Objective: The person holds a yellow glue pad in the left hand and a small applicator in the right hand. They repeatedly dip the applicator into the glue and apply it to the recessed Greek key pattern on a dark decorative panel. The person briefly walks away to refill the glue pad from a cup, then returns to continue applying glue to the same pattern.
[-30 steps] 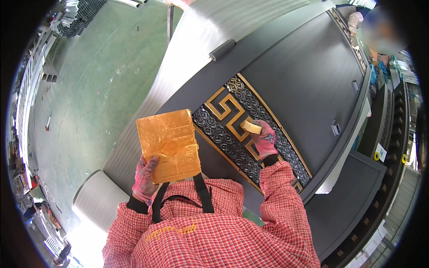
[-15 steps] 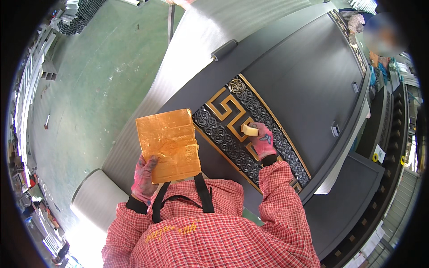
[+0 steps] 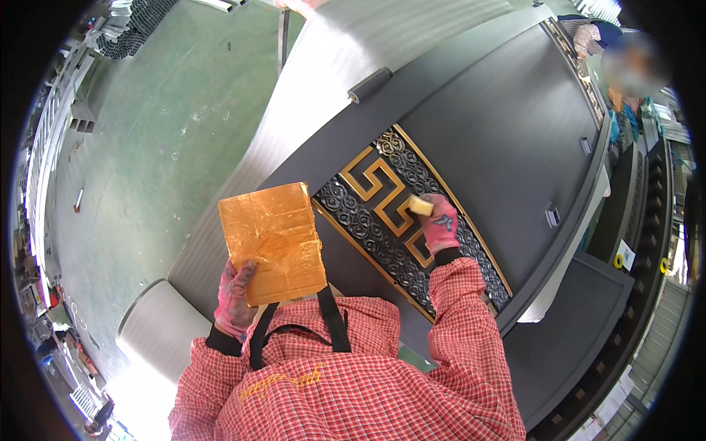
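My left hand, in a stained pink glove, grips the lower left edge of a flat, gold-coated board. Its thumb lies over the board's face. My right hand, also gloved in pink, pinches a small pale yellow sponge block. That block is over the ornamental band of a dark grey door panel, beside the raised gold key pattern. Black scrollwork runs along both sides of the pattern, edged by gold strips. Whether the sponge touches the surface I cannot tell.
White foam sheeting lies under the panel, with a roll of it at lower left. A dark cylinder sits at the panel's left edge. Another person is at the far right. More dark panels stand right.
My right hand and the sponge have shifted slightly right, uncovering more of the gold pattern. The gold-coated board in my left hand has moved slightly left and down.
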`<state>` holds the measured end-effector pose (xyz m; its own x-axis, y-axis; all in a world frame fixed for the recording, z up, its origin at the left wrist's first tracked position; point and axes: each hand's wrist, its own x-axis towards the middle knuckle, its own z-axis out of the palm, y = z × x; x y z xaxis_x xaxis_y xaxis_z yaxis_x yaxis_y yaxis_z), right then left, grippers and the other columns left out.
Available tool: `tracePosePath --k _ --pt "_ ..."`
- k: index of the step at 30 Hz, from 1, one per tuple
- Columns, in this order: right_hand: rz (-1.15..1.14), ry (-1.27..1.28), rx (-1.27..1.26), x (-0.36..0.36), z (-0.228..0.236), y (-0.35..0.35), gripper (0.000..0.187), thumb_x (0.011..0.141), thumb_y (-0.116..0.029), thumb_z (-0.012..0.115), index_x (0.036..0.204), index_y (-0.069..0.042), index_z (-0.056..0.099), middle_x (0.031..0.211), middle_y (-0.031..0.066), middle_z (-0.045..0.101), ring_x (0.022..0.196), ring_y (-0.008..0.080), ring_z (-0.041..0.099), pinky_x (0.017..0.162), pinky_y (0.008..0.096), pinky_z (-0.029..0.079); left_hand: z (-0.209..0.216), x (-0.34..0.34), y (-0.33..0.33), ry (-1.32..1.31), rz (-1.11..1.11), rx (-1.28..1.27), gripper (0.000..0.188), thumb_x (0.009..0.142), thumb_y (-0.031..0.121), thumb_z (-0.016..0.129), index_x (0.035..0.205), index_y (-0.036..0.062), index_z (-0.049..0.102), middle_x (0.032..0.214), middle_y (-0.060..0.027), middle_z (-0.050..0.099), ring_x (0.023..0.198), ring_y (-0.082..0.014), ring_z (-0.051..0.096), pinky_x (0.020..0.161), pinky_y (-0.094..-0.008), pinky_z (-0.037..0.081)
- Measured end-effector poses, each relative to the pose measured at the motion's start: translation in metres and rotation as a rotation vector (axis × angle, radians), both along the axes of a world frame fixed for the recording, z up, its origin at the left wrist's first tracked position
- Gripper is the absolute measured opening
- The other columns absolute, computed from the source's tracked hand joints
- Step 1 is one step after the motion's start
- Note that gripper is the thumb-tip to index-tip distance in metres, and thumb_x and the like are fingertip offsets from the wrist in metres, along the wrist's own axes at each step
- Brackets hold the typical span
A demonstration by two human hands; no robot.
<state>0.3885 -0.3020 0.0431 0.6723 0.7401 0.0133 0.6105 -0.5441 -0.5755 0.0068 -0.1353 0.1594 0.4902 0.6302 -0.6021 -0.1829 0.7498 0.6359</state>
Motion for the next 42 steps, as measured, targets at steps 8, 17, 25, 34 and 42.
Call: tracePosePath --k 8,17,25,34,42 --pt "0.08 0.037 -0.077 0.004 0.006 0.005 0.034 0.072 -0.008 0.075 0.104 -0.008 0.065 0.097 0.0127 0.068 0.091 0.0301 0.066 0.078 0.0345 0.053 0.001 0.001 -0.001 -0.004 0.002 -0.02 0.049 0.092 0.019 0.064 0.134 0.0054 0.043 0.127 -0.0087 0.054 0.114 -0.0229 0.057 0.096 -0.0389 0.05" --pt "0.102 -0.01 -0.094 0.005 0.021 0.015 0.027 0.074 -0.013 0.075 0.099 -0.008 0.068 0.095 0.011 0.069 0.087 0.0285 0.068 0.076 0.0341 0.054 0.006 0.004 -0.006 -0.035 0.019 -0.035 0.049 0.091 0.02 0.066 0.132 0.0047 0.044 0.125 -0.0088 0.056 0.113 -0.0229 0.058 0.095 -0.0382 0.05" --pt "-0.068 0.609 0.293 -0.036 0.09 0.043 0.031 0.075 -0.003 0.075 0.102 -0.001 0.062 0.083 0.0068 0.069 0.074 0.0141 0.068 0.063 0.0258 0.054 0.004 0.008 -0.024 -0.031 -0.003 0.005 0.043 0.093 0.016 0.062 0.131 0.0068 0.045 0.124 -0.0069 0.056 0.113 -0.0225 0.058 0.093 -0.0387 0.052" --pt "0.593 0.159 0.175 -0.132 0.179 0.055 0.032 0.065 -0.006 0.074 0.096 -0.006 0.065 0.095 0.012 0.067 0.087 0.0311 0.066 0.078 0.038 0.053 0.007 0.015 -0.04 -0.085 -0.094 0.018 0.043 0.094 0.017 0.06 0.132 0.0053 0.043 0.126 -0.008 0.055 0.113 -0.0208 0.058 0.092 -0.0356 0.052" --pt "0.552 0.108 0.152 -0.157 0.185 0.042 0.036 0.065 -0.01 0.074 0.099 -0.006 0.063 0.096 0.0108 0.066 0.089 0.03 0.065 0.079 0.0396 0.052 0.015 0.013 -0.03 -0.104 -0.159 -0.002 0.039 0.093 0.016 0.062 0.127 0.0026 0.049 0.119 -0.0061 0.06 0.106 -0.0169 0.059 0.092 -0.0326 0.05"
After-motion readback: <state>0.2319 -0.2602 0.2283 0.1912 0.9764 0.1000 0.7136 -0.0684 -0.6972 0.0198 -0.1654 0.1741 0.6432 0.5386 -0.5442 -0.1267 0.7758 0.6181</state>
